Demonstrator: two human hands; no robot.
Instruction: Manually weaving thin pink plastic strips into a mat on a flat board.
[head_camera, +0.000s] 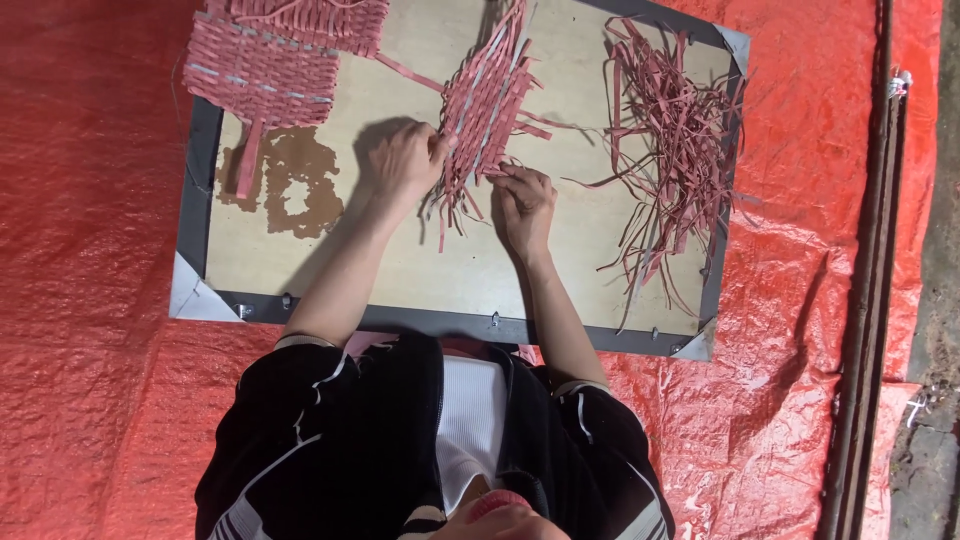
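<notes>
- The right hand (522, 205) is shown with fingers curled, pinching loose strip ends at the near edge of the woven pink mat (485, 105).
- The left hand (405, 160) is closed on the mat's side edge.
- The mat, lying between both sets of fingertips, is judged light, limp and easily frayed; its woven edges are best gripped.
- Beyond the right fingers, loose strips (670, 150) are piled on the board (420, 270).

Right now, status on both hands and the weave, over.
Left hand and right hand both pinching the half-woven pink strip mat on the board. Loose strip pile to the right, finished woven piece top left. Nothing obstructing.
</notes>
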